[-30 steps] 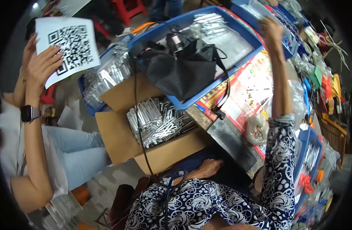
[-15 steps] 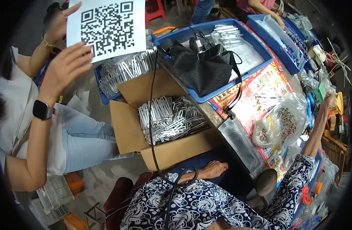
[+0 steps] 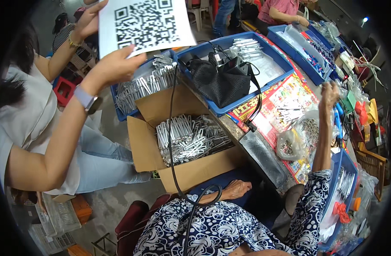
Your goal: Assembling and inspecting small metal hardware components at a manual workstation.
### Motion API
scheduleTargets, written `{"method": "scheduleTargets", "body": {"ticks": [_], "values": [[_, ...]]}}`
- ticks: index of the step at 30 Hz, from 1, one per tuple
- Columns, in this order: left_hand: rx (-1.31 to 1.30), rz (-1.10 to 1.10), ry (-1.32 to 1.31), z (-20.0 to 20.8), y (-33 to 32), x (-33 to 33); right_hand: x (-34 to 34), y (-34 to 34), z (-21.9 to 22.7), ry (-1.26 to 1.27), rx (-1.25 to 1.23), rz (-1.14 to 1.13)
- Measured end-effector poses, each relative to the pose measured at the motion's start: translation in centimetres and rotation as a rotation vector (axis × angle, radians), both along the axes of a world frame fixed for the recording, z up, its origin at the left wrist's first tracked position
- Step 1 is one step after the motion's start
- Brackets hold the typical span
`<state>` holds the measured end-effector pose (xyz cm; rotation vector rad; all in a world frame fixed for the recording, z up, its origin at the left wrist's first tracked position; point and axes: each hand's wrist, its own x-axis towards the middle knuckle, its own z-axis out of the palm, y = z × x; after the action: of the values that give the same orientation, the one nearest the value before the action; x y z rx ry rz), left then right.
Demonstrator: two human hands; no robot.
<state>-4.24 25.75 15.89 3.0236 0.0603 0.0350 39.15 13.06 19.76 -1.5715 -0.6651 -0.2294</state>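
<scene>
My left hand (image 3: pixel 237 189) rests low over my lap, beside the open cardboard box (image 3: pixel 195 175), its fingers curled in and nothing seen in them. The box holds a heap of thin silvery metal pieces (image 3: pixel 182 134). My right hand (image 3: pixel 328 96) is raised over the right side of the table, its fingers pointing away from me; their detail is blurred. Near that forearm lie clear plastic bags of small metal parts (image 3: pixel 290 145). More small silvery pieces (image 3: pixel 290 110) lie on a red printed sheet (image 3: pixel 263 113).
Another person at left holds a white sheet (image 3: pixel 146 25) with a black square code. A blue tray (image 3: pixel 223 112) bears a black mesh pouch (image 3: pixel 216 83) and metal pieces. A black cable (image 3: pixel 172 128) hangs before the box. Another blue tray (image 3: pixel 327 213) stands beside my right arm.
My right hand has moved left and away from me, off the yellow item at the right. The other person's sheet has shifted right and up. My left hand stays put.
</scene>
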Motion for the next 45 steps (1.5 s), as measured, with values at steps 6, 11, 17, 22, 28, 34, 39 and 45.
{"method": "scheduleTargets", "body": {"ticks": [6,11,17,22,28,34,39,45], "values": [[0.615,-0.193,0.009,6.4,3.3,5.1,-10.5,1.0,1.4,0.048,-0.147,0.319],[1.104,-0.381,-0.016,10.2,4.8,8.5,-13.1,0.0,1.0,0.158,-0.115,0.458],[0.574,-0.199,0.051,10.2,4.1,14.9,-12.7,-2.6,0.5,0.110,-0.306,0.472],[0.485,-0.213,0.110,10.2,1.0,17.4,-13.1,-5.3,-0.2,-0.009,-0.623,0.528],[0.599,-0.353,0.185,8.2,-0.7,22.1,-13.6,-8.1,-1.1,-0.117,-0.870,0.620],[1.145,-0.528,0.096,0.5,-0.1,20.4,-14.6,-7.2,-1.7,-0.105,-0.834,0.657],[-1.054,0.274,0.000,-15.4,-24.7,6.2,-13.6,-9.1,-1.9,-0.073,-0.864,0.581],[-1.047,0.329,-0.017,-15.4,-24.4,5.1,-14.7,-7.9,-3.0,-0.050,-0.764,0.686]]}}
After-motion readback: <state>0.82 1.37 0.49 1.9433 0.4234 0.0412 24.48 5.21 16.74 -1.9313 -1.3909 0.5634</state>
